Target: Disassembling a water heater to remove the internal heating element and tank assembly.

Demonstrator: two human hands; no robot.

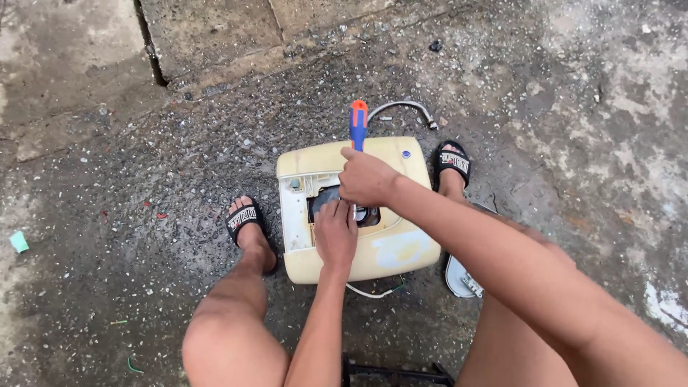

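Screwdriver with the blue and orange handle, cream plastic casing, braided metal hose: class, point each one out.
screwdriver with the blue and orange handle (357, 125), head view, on its handle
cream plastic casing (401, 251), head view, on its bare lower right face
braided metal hose (401, 105), head view, on its curved middle

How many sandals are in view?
2: a black sandal on the foot left of the cream appliance casing, another black sandal on the foot at its upper right.

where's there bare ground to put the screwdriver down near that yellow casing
Bare ground lies left of the casing, beyond the left foot, and ahead of it up to the slab edge. It is crowded on the casing, where both hands and the screwdriver meet, and to its right with the hose and a metal plate.
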